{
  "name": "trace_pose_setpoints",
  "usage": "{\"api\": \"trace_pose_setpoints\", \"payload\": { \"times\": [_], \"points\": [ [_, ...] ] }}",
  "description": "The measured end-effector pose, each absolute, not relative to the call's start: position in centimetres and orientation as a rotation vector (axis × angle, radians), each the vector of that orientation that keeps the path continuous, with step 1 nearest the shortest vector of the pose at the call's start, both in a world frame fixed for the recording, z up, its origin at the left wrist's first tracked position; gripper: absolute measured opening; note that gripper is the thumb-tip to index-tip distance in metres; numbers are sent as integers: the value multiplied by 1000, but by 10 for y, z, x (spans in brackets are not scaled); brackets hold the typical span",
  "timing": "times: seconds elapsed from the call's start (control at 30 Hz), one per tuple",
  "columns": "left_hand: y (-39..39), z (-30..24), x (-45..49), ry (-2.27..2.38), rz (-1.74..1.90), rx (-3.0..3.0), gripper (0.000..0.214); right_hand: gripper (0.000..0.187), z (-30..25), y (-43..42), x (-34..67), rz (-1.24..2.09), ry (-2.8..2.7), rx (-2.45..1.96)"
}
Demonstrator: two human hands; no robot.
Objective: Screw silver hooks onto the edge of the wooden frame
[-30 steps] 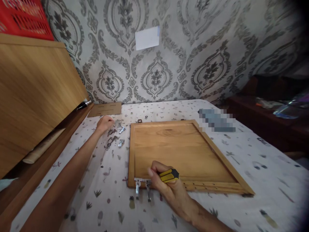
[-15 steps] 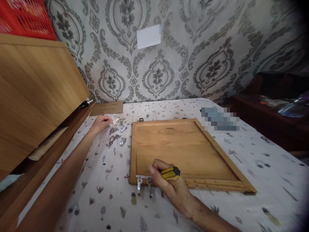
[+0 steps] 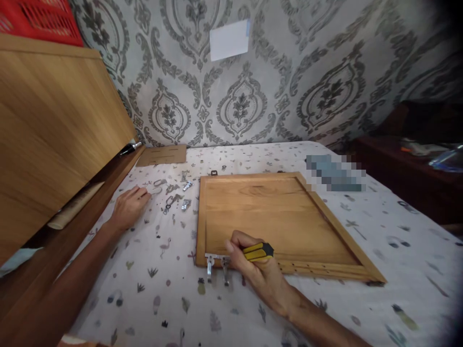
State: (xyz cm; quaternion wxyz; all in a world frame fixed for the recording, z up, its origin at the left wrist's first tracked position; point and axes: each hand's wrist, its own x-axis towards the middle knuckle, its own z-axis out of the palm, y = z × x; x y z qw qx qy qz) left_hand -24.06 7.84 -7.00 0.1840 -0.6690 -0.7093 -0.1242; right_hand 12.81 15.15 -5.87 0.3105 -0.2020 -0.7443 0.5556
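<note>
My right hand (image 3: 258,270) is closed around a screwdriver (image 3: 258,251) with a yellow and black handle, over the near edge of a framed wooden panel (image 3: 256,212). Its shaft and tip are hidden by my fingers. Just left of this hand, two metal hooks (image 3: 209,268) hang over the panel's near edge from a silver strip (image 3: 215,256). My left hand (image 3: 130,208) rests low over the cloth with its fingers curled together. Anything in its fingertips is too small to make out. Several loose metal hooks and small fittings (image 3: 171,189) lie right of it.
A flat piece of cardboard (image 3: 162,155) lies at the back left, beside a large wooden board (image 3: 54,111) that leans over a ledge. A red basket (image 3: 50,21) stands above. A blurred-out object (image 3: 334,173) lies right of the panel on the patterned cloth (image 3: 181,308).
My left hand has drawn back toward me and left, away from the shiny piece at its fingertips. My right hand stays at the panel's edge with the screwdriver. The view has shifted slightly.
</note>
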Motion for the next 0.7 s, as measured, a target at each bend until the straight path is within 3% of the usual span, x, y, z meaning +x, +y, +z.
{"api": "trace_pose_setpoints", "payload": {
  "times": [0.27, 0.5, 0.7],
  "points": [
    [68, -65, -245, -2115, -368, -1806, 34, 40, -56, 149, 128, 1394, -2004, -571],
    [95, -74, -234, -2253, -341, -1735, 22, 42, -57, 148, 127, 1409, -1991, -566],
    [85, -72, -230, -2231, -398, -1818, 28, 40, -58, 148, 127, 1415, -1977, -544]
  ]
}}
